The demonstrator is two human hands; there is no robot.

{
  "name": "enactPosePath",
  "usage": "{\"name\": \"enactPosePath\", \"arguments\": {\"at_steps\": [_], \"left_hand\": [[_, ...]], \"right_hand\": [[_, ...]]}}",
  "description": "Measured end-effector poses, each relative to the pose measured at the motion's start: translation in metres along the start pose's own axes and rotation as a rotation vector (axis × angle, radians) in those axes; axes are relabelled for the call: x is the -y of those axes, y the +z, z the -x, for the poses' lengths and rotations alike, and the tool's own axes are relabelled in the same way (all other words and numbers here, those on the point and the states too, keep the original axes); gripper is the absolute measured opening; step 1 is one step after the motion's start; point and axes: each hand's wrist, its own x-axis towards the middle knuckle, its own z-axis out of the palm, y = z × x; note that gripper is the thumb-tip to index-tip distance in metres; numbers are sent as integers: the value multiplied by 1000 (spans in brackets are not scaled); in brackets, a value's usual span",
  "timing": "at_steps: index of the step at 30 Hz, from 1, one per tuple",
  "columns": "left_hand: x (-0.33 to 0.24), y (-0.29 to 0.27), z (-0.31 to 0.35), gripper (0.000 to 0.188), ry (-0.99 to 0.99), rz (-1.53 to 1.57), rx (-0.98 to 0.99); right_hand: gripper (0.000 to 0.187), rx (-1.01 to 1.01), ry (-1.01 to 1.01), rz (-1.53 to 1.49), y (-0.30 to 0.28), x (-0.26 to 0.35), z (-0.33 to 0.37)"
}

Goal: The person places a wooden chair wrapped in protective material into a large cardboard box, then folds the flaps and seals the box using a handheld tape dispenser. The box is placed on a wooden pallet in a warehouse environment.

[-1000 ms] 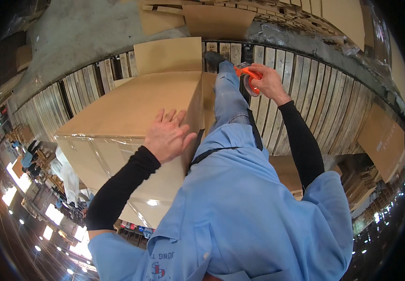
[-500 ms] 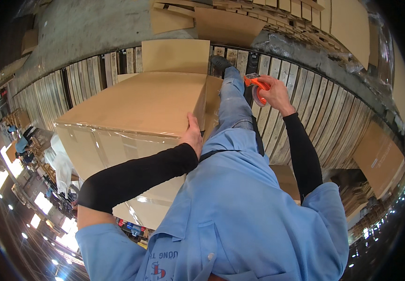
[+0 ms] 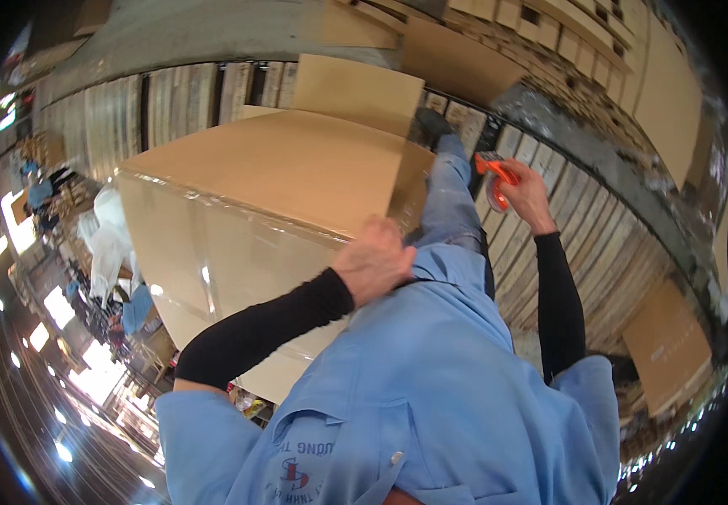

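Note:
A large brown cardboard box [image 3: 263,168] lies at my left, with clear tape [image 3: 238,202] shining along its near top edge. At its near right corner, my left hand [image 3: 374,261] is slightly blurred, its fingers curled in; whatever they hold, if anything, is hidden. A raised cardboard flap [image 3: 356,94] stands at the box's far side. Off to the right, my right hand [image 3: 528,198] is closed round an orange tape dispenser [image 3: 496,178], held apart from the box. My outstretched leg [image 3: 448,198] passes between the box and the dispenser.
Wooden slats [image 3: 574,210] run in a curved row behind and right of the box. Stacked cardboard [image 3: 566,38] stands at the far right, and a loose cardboard sheet [image 3: 667,345] lies right. White plastic [image 3: 111,240] hangs at the left, near people working farther off.
My left hand has gone from lying against the box's right edge to curled in above the near corner. The view has shifted; my right hand still holds the tape dispenser.

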Motion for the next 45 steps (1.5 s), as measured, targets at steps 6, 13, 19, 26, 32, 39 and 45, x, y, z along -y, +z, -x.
{"name": "enactPosePath", "arguments": {"at_steps": [6,13,19,26,32,39,45], "left_hand": [[25,32,17,46,435,-647,-318],[129,48,100,39,318,-27,-702],[309,39,216,45,-354,-251,-875],[442,37,271,47,-696,-121,-1012],[516,50,290,60,-983,623,-1023],[501,59,293,72,-1435,256,-1119],[302,76,172,63,-1045,-42,-1234]], "right_hand": [[47,35,13,-49,3,12,-6],[48,21,98,18,-2,-2,-1],[49,98,76,48,1,8,-20],[49,39,63,46,-14,27,-35],[50,85,156,106,-6,7,-30],[49,149,114,67,12,20,-43],[49,116,112,66,14,6,-45]]}}
